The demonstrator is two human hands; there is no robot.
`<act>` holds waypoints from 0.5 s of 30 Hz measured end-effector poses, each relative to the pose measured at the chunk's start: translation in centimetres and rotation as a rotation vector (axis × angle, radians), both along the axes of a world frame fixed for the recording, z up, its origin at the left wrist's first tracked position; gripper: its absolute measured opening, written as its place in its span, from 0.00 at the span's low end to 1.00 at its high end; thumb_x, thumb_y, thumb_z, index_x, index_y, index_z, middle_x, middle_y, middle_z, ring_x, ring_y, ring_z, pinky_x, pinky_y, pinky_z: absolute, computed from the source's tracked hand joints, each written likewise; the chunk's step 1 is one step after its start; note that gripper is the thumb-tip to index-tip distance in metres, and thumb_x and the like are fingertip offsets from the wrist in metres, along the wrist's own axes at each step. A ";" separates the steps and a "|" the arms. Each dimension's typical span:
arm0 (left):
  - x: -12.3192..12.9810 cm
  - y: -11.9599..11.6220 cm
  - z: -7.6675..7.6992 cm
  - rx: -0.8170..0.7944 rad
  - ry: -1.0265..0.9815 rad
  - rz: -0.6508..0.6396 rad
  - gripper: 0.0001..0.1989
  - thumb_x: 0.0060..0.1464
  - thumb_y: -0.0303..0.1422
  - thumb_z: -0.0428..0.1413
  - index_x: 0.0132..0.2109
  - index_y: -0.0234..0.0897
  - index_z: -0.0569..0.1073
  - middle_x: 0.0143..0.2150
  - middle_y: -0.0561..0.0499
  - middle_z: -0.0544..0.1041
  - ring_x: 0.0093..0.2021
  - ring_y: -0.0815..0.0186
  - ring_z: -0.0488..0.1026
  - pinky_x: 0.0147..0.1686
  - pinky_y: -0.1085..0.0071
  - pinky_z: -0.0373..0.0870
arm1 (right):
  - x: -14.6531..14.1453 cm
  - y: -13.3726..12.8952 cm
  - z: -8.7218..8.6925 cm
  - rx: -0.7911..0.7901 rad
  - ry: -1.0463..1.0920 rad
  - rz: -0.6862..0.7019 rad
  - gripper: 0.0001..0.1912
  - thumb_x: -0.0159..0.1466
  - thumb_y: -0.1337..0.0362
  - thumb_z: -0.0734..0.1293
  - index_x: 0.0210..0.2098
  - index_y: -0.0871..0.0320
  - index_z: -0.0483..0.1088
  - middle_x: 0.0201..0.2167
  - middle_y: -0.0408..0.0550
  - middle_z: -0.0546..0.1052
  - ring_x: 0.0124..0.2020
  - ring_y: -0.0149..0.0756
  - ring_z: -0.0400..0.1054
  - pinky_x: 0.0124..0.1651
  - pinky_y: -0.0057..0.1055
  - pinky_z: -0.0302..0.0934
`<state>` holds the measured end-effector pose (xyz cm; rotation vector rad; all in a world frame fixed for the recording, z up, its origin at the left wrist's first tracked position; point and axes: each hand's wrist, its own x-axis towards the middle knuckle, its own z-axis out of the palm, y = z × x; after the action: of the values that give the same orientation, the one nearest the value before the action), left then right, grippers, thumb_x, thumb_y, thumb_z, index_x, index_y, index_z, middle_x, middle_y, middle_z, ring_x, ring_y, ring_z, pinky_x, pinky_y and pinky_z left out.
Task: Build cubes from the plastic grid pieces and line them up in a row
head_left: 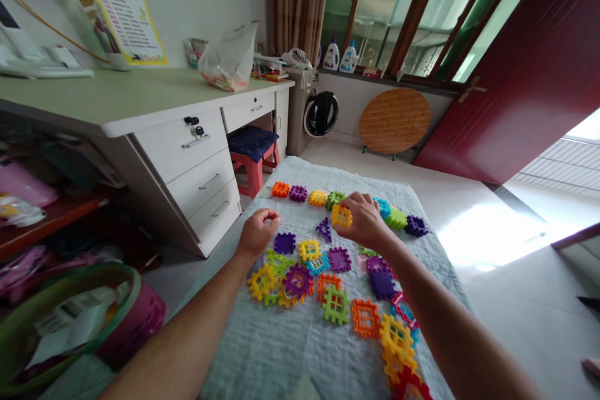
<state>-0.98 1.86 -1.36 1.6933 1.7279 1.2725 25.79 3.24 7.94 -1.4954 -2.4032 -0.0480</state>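
Observation:
My right hand (363, 220) holds a yellow square piece (341, 216) by its edge, over the far part of the cloth-covered table (262, 356). My left hand (259, 231) hovers at the left with curled fingers; whether anything is between them is hidden. A row of block shapes runs along the far side: orange (280, 189), purple (298, 194), yellow (317, 198), green (335, 200), then blue (382, 207), light green (397, 219) and dark purple (417, 225) right of my right hand. Nearer lie loose flat pieces, among them a purple triangle (324, 229) and a purple square (284, 243).
More loose pieces spread toward the near right, including an orange frame (366, 318) and a yellow one (396, 336). A white desk (187, 97) stands at the left, with a red stool (253, 169) beside it. A basket (135, 300) sits at the lower left.

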 end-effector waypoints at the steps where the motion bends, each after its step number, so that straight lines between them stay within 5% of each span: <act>1: 0.0 0.0 0.0 -0.003 0.003 0.002 0.10 0.51 0.37 0.51 0.34 0.37 0.73 0.35 0.50 0.77 0.39 0.63 0.73 0.44 0.67 0.67 | -0.9 1.4 0.3 0.010 -0.002 -0.008 0.22 0.52 0.53 0.68 0.44 0.55 0.71 0.42 0.51 0.69 0.46 0.47 0.57 0.47 0.41 0.50; 7: 0.0 0.0 0.0 0.010 -0.014 -0.011 0.09 0.51 0.36 0.51 0.34 0.37 0.74 0.34 0.50 0.77 0.38 0.63 0.74 0.43 0.67 0.68 | -4.7 8.4 -0.9 -0.085 -0.094 -0.086 0.27 0.51 0.48 0.69 0.45 0.56 0.72 0.44 0.54 0.69 0.47 0.49 0.57 0.48 0.41 0.51; 15: 0.0 -0.1 0.4 0.007 0.003 -0.020 0.08 0.52 0.35 0.52 0.33 0.37 0.74 0.34 0.50 0.76 0.37 0.62 0.74 0.42 0.67 0.69 | -5.8 11.3 -2.5 -0.198 -0.207 -0.106 0.29 0.50 0.48 0.70 0.47 0.57 0.72 0.46 0.56 0.69 0.48 0.52 0.57 0.47 0.42 0.51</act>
<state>-0.96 1.72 -0.97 1.7134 1.7056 1.2695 20.01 14.56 5.45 -1.7865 -2.5497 0.0133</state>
